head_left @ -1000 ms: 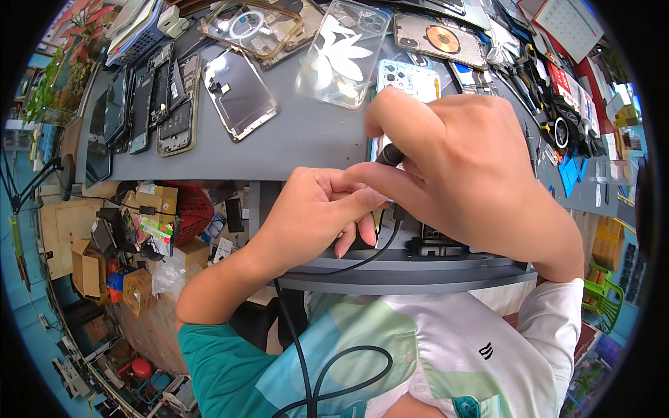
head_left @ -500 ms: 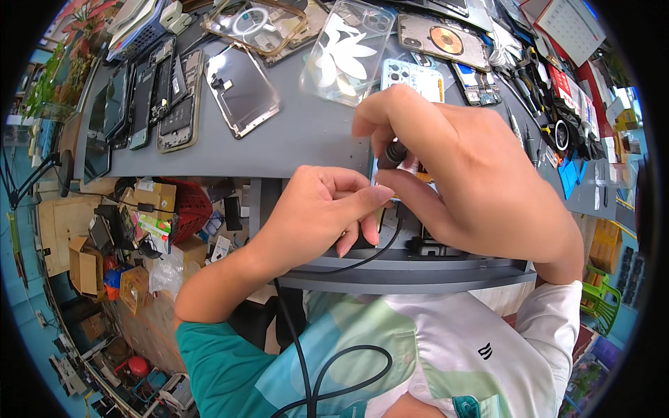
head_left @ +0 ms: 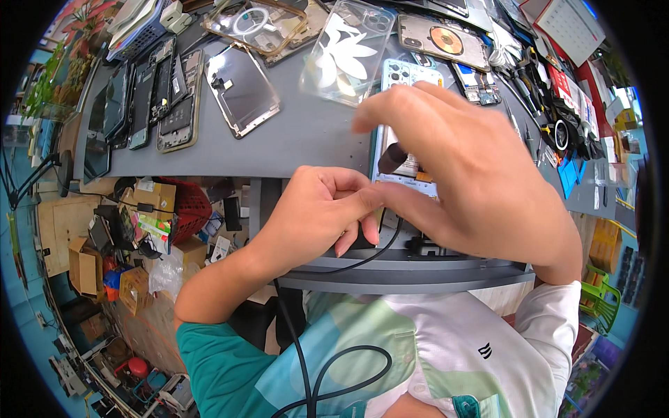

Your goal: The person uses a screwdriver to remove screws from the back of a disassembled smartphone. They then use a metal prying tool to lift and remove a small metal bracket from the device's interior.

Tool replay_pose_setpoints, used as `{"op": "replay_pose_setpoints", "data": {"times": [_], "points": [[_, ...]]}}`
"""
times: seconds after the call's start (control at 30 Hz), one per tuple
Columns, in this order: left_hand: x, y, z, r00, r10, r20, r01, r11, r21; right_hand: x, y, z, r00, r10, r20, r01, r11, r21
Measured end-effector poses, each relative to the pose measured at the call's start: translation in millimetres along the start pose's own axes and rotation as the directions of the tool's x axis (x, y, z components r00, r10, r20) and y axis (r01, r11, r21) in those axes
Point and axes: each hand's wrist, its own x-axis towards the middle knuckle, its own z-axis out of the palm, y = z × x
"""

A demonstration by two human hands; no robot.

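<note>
A light-blue opened phone (head_left: 423, 182) lies partly under my hands at the front of the desk. Above it my right hand (head_left: 456, 164) has its thumb and index finger spread apart, the fingertips smeared by motion. A short dark screwdriver handle (head_left: 392, 159) shows in the gap between them; its tip is hidden. At the phone's left edge my left hand (head_left: 331, 209) is closed, thumb pressed to curled fingers; what they pinch, if anything, does not show. The left fingertips almost meet my right thumb.
A black cable (head_left: 348, 266) runs below my left hand across an open drawer (head_left: 411, 275). Opened phones (head_left: 180, 111), a loose phone screen (head_left: 244, 94) and a clear phone case (head_left: 346, 56) lie farther back. Tools (head_left: 526, 97) crowd the right side. A red basket (head_left: 189, 209) stands left.
My right fingers have loosened from around the screwdriver handle and lifted apart, baring more of the phone. My left hand has hardly moved.
</note>
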Motion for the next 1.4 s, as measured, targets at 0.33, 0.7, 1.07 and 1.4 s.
{"op": "replay_pose_setpoints", "data": {"times": [0.33, 0.7, 1.07, 1.4], "points": [[0, 1, 1, 1.000, -0.022, -0.014, 0.023, 0.999, 0.036, -4, 1, -5, 0.999, -0.025, 0.043, 0.025, 1.000, 0.004], [-1, 2, 2, 0.999, -0.026, -0.023, 0.027, 0.999, 0.044, -8, -10, -5, 1.000, 0.017, 0.010, -0.016, 0.996, -0.083], [-2, 0, 1, 0.999, -0.003, -0.041, 0.006, 0.996, 0.091, -8, -22, -8, 0.990, 0.112, 0.086, -0.100, 0.986, -0.135], [0, -1, 19, 0.966, 0.130, -0.224, -0.110, 0.989, 0.102, -11, -21, 1, 0.984, 0.135, 0.116, -0.131, 0.991, -0.037]]}}
